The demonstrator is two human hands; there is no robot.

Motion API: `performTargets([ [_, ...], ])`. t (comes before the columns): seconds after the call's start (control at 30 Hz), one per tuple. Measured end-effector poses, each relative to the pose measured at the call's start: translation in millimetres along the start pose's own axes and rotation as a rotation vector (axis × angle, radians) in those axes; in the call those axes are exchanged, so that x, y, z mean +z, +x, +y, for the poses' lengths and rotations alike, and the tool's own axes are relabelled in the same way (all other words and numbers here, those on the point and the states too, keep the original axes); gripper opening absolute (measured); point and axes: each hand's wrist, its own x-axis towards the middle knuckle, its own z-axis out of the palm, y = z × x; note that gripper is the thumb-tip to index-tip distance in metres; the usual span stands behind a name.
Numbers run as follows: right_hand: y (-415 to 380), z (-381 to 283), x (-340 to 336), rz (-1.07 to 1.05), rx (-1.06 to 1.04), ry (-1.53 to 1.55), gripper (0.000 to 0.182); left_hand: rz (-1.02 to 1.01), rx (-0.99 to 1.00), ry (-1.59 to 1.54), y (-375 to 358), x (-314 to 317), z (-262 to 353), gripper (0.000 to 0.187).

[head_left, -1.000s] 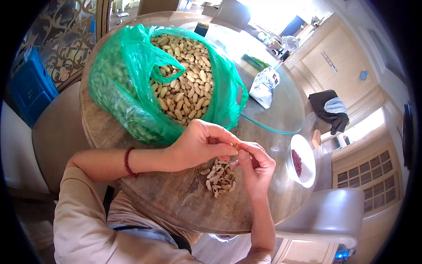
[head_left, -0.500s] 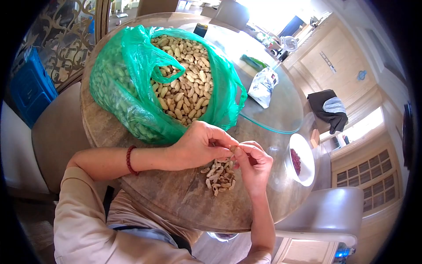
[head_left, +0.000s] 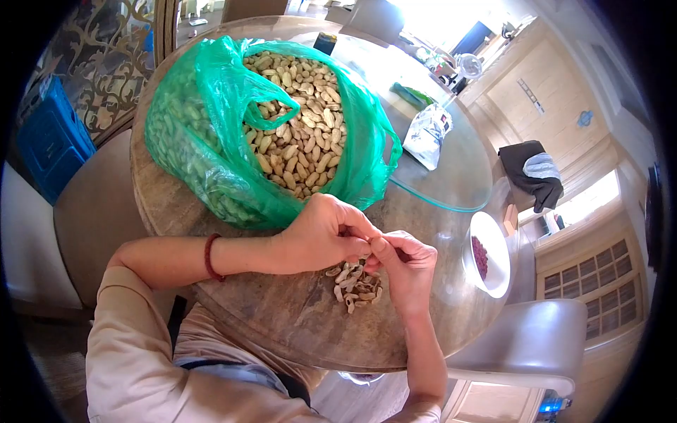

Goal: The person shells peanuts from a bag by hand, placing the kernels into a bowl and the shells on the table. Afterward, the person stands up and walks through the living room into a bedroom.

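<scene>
My left hand [head_left: 321,236] and my right hand [head_left: 407,271] meet fingertip to fingertip above the table's near part. Both are closed in a pinch around a peanut, which the fingers mostly hide. Just below them lies a small heap of broken peanut shells [head_left: 358,289] on the brown stone-look table [head_left: 275,310]. Beyond my left hand stands a big green plastic bag [head_left: 190,141], its mouth open on a mass of unshelled peanuts [head_left: 303,137]. To the right of my right hand, a white bowl [head_left: 499,247] holds reddish kernels [head_left: 479,258].
A round glass turntable [head_left: 451,185] covers the table's middle, with a silver pouch [head_left: 426,139], a green packet [head_left: 411,94] and a small dark jar [head_left: 324,43] on it. A grey chair [head_left: 518,338] stands at the right, a beige chair [head_left: 99,204] at the left.
The view has shifted slightly. My fingertips have drawn closer together, and the bit of peanut that showed between them is now mostly covered.
</scene>
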Motion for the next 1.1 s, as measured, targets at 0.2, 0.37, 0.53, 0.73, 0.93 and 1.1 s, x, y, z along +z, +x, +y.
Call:
performTargets([
  [0.2, 1.2, 10.1, 4.3, 0.066, -0.029, 0.025, 0.009, 0.019, -0.143, -0.263, 2.0, 2.0, -6.3, 0.012],
  [0.37, -0.5, 17.0, 7.2, 0.111, -0.014, 0.075, 0.011, 0.054, -0.205, -0.362, 1.1, 5.8, -8.6, 0.016],
  [0.53, -0.8, 21.7, 9.5, 0.150, -0.037, 0.100, 0.013, 0.082, -0.246, -0.429, 0.6, 8.2, -10.3, 0.016],
  [0.73, -0.2, 13.5, 11.2, 0.158, 0.024, 0.148, 0.014, 0.090, -0.237, -0.450, 1.8, 7.9, -13.5, 0.015],
  [0.93, 5.8, 9.7, -2.4, 0.055, -0.020, 0.031, 0.011, 0.000, -0.166, -0.356, 7.7, -0.8, -12.4, 0.015],
  [1.1, 1.5, 1.3, -4.3, 0.038, -0.036, -0.009, 0.011, -0.007, -0.141, -0.378, 7.5, -1.8, -8.5, 0.014],
])
